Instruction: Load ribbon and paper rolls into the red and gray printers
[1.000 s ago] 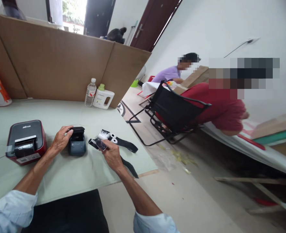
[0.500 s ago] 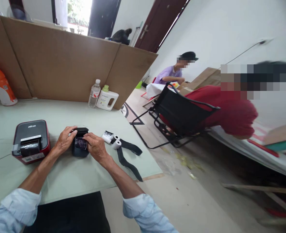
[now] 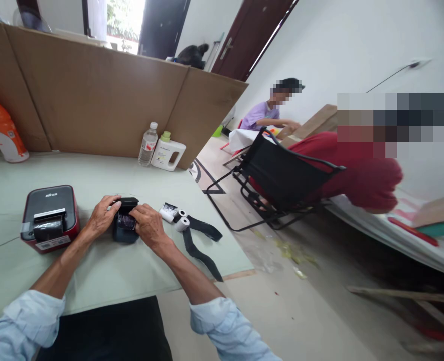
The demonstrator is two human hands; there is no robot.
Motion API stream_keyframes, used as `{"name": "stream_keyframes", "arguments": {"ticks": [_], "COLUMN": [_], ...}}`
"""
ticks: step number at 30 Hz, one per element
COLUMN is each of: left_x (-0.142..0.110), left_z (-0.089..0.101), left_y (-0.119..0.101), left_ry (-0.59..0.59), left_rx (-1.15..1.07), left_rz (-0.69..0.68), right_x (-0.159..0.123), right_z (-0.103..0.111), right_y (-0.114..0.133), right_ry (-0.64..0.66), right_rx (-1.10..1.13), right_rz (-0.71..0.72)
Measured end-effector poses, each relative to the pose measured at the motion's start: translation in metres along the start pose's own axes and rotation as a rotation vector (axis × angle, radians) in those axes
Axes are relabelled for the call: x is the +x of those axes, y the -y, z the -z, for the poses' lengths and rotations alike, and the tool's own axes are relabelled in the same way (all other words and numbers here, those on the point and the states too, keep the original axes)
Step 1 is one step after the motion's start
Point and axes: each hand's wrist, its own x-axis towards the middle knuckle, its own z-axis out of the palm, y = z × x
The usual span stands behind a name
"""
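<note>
On the table stands a small dark handheld printer (image 3: 125, 234) with its lid (image 3: 127, 201) raised and a dark shiny roll in its bay. My left hand (image 3: 102, 216) grips the lid's left side, thumb on top. My right hand (image 3: 149, 223) is closed at the printer's right edge by the roll; its fingertips are partly hidden, so whether they hold the roll or the casing is unclear. Right of it lie small white paper rolls (image 3: 182, 224) with black strips (image 3: 201, 256) trailing toward the table edge. A larger black and red label printer (image 3: 52, 203) sits at the left.
A clear bottle (image 3: 147, 145), a white jug (image 3: 168, 153) and an orange bottle (image 3: 1, 128) stand before a cardboard partition (image 3: 105, 95). The table (image 3: 139, 273) ends at the right, where a black folding chair (image 3: 278, 165) holds a person in red. Another person in purple sits beyond.
The view has shifted slightly. Both hands stay at the small printer, with the right fingers moved a little at its edge. The person in purple has moved an arm.
</note>
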Motion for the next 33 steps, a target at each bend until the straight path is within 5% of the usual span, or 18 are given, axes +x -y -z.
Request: {"name": "stream_keyframes", "arguments": {"ticks": [13,21,33], "left_x": [0.001,-0.001,-0.001], "left_z": [-0.003,-0.003,-0.004], "left_y": [0.003,0.003,0.008], "left_ry": [-0.02,-0.015,-0.016], "left_rx": [-0.012,-0.006,-0.004], "left_rz": [0.012,-0.002,-0.015], "right_x": [0.011,-0.004,-0.015], "right_z": [0.024,0.019,0.006], "right_y": [0.013,0.019,0.025], "right_ry": [0.179,0.092,0.078], "right_rx": [-0.102,-0.024,-0.036], "right_rz": [0.018,0.126,0.109]}}
